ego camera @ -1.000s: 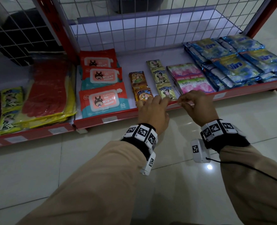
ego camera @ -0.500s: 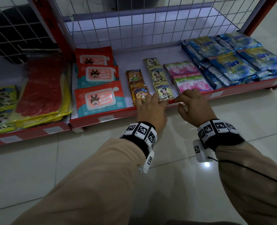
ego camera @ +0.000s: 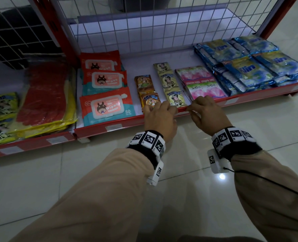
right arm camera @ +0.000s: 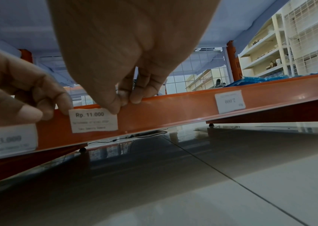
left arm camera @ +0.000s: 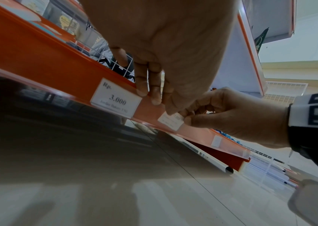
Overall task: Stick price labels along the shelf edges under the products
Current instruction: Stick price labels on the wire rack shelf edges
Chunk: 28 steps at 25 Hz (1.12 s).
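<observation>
Glossy pale floor tiles (ego camera: 40, 180) reflect a light. A white wire grid panel (ego camera: 162, 32) backs the unit. Cream shelving (right arm camera: 270, 45) stands well apart.

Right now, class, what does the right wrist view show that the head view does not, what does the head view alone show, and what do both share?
Only the right wrist view shows the print: the held price label reads Rp. 11.000, and a 2.000 label sits upside down. Only the head view shows the products, such as wet wipes and Top Ice sachets. Both show the left hand and right hand at the red shelf edge.
</observation>
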Each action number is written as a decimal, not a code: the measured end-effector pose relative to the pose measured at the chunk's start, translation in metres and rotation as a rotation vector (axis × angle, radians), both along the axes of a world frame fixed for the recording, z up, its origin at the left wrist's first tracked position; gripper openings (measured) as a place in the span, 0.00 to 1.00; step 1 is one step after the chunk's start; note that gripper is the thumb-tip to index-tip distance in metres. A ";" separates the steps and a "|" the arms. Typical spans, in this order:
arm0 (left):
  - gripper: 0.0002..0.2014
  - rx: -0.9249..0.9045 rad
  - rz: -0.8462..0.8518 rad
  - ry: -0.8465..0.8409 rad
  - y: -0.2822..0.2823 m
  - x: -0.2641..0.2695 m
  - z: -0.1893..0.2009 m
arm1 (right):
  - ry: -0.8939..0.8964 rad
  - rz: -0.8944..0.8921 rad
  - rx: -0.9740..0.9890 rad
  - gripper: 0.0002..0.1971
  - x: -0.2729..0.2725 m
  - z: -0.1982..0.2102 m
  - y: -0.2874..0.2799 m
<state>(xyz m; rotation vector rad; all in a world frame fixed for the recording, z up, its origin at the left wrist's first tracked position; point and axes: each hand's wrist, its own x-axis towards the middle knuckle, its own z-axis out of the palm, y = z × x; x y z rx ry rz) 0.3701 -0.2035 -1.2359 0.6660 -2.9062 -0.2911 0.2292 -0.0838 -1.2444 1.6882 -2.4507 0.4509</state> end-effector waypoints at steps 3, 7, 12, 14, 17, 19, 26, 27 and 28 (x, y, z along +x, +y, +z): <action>0.14 0.008 0.001 0.000 0.000 0.000 -0.002 | -0.018 -0.009 0.012 0.07 -0.001 0.000 0.000; 0.13 0.059 0.040 0.018 -0.001 -0.005 -0.002 | -0.093 -0.032 -0.017 0.06 -0.003 0.000 -0.001; 0.12 0.046 0.048 0.017 -0.005 -0.011 -0.001 | -0.113 -0.049 -0.035 0.04 -0.004 0.001 -0.002; 0.09 0.017 0.037 0.041 -0.006 -0.012 -0.001 | -0.112 -0.042 -0.018 0.04 -0.005 0.002 -0.003; 0.07 -0.012 0.018 0.052 -0.007 -0.014 -0.001 | -0.109 -0.037 0.012 0.05 -0.006 0.003 -0.004; 0.06 -0.010 0.015 0.058 -0.007 -0.014 -0.001 | -0.099 -0.034 0.028 0.05 -0.006 0.003 -0.004; 0.13 -0.077 -0.047 0.019 -0.009 -0.014 0.000 | -0.086 -0.035 0.015 0.05 -0.004 0.004 -0.004; 0.14 -0.089 -0.068 0.000 -0.010 -0.014 0.000 | -0.085 -0.033 0.016 0.05 -0.005 0.004 -0.004; 0.14 -0.095 -0.081 -0.009 -0.011 -0.014 0.000 | -0.084 -0.031 0.015 0.04 -0.005 0.004 -0.004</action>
